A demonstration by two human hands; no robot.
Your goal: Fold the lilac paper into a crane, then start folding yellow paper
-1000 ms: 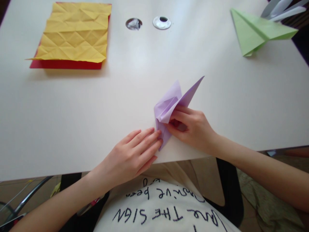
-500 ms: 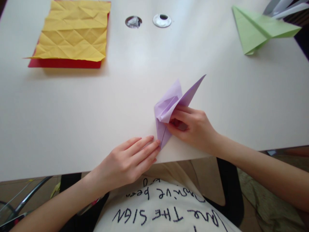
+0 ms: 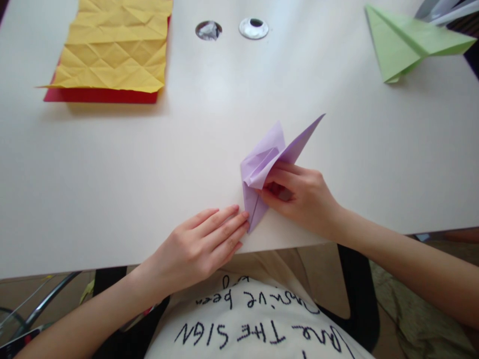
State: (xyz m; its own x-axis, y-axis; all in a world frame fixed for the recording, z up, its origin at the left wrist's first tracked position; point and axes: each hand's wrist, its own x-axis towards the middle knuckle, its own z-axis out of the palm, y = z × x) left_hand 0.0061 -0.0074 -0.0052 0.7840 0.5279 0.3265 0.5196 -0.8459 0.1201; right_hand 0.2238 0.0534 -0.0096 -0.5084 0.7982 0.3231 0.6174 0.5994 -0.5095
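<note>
Right hand point(image 3: 299, 194) was pinched on the purple paper point(image 3: 258, 158), which stood partly up just to its left on the white table point(image 3: 112, 174); a big flap of the paper got in the way, so some of the fingertips were hidden. Left hand point(image 3: 204, 244) was flat and loose, with its fingers straight and side by side; its tips touched the paper close to the bottom point. Far ahead of this hand, and a bit to its left, a crinkly yellow sheet point(image 3: 116, 52) lay on a red sheet point(image 3: 105, 95); far ahead of both hands were a round hole point(image 3: 208, 31) with crumpled stuff in it and a white disc point(image 3: 252, 30) with a dark spot; far ahead of the right hand, over to its right, was a folded green paper point(image 3: 406, 42), next to some pale strips point(image 3: 449, 12).
</note>
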